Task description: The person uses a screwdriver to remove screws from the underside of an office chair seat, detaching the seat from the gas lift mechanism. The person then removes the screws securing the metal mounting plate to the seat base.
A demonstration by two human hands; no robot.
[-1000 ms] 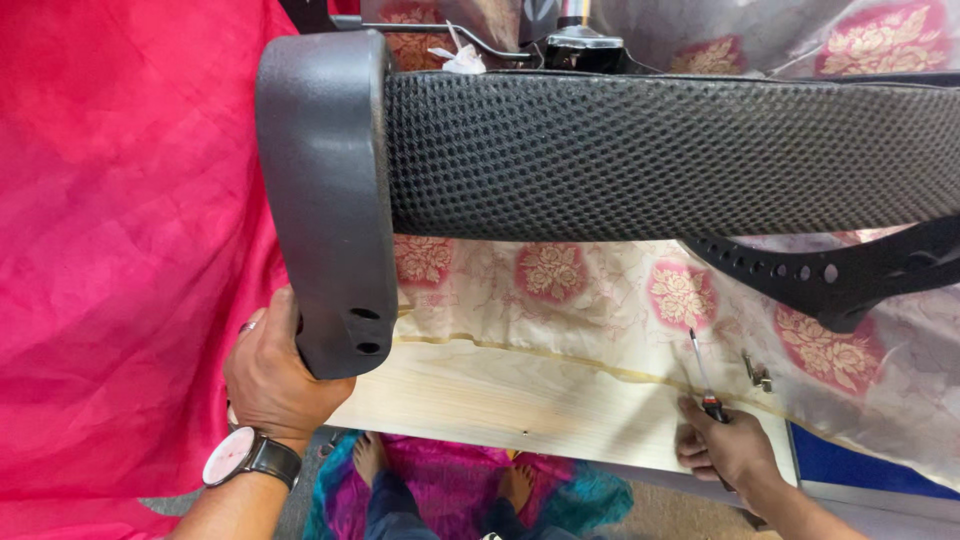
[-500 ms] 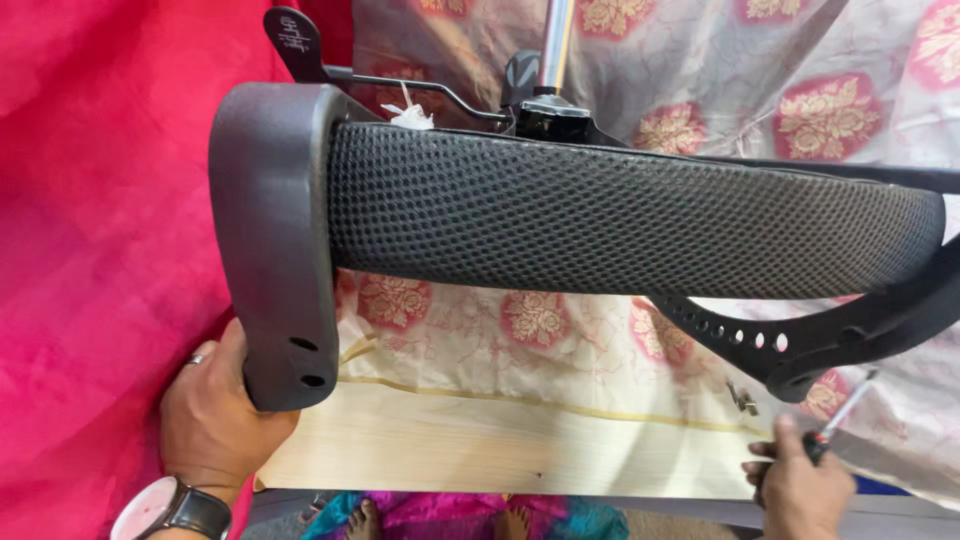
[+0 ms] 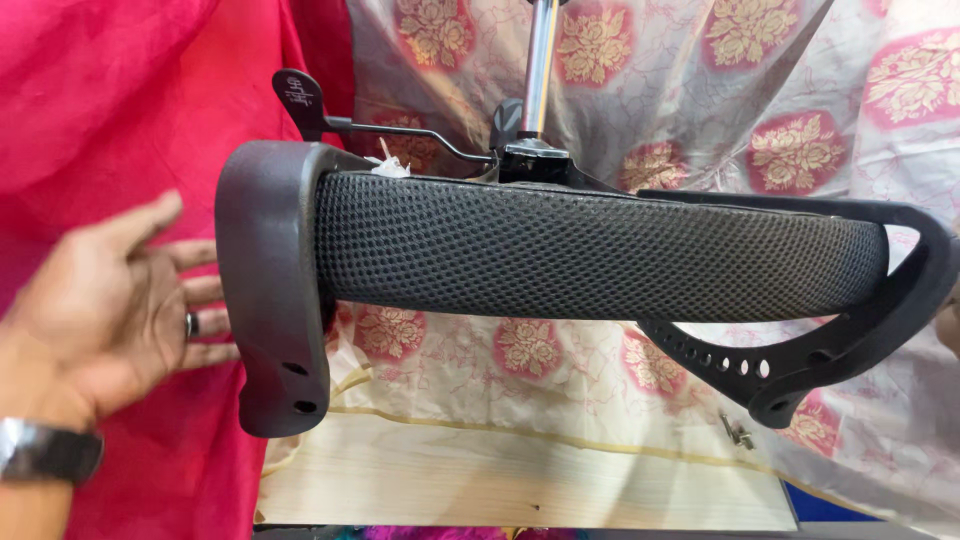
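over wooden table (image 3: 520, 480) | floral cloth (image 3: 700, 110), pink drape (image 3: 110, 100) | left hand (image 3: 120, 300) grip open beside chair armrest (image 3: 275, 290)

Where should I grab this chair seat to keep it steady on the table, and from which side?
Probably the grey armrest at the left end, taken from the left, where the open left hand already hovers just beside it. It stands as a tall, upright block along the mesh seat cushion, so a palm can wrap its outer face. The thin lever behind looks too slight to hold.
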